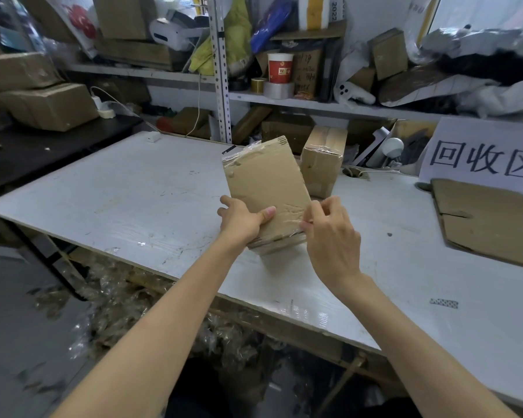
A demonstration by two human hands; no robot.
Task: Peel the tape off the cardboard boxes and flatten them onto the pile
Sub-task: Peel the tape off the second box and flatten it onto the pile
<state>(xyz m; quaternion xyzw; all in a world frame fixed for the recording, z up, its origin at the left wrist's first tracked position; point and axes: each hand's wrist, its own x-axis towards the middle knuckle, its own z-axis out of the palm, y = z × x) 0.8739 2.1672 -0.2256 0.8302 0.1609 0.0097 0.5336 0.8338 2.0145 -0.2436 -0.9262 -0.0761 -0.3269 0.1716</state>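
Both bare forearms reach in from the bottom of the view and converge over the middle of the desk, just past its near edge. Left hand grips the cardboard box at its lower left: thumb flat across the broad front face, pointing right, other fingers wrapped round the left edge and mostly hidden behind. Right hand comes in from the right, back of hand to camera, fingers curled. Its thumb and forefinger pinch the clear tape at the box's lower right corner.

Box is slim, stood on end and leaning away from the camera. Long axis runs from the near end up toward the desk's far edge, top tipped a little left. Broad face looks at the camera. Near end sits at or just above the desk top; cannot tell if it touches. More crinkled tape covers the top left corner.

2nd box, taped, stands just behind and right of the held one, near the far edge. Flattened cardboard lies at the desk's right end, well apart from the hands, below a paper sign with 3 large characters. Tape scraps are heaped on the floor under the near edge. Cluttered shelves stand behind the far edge.
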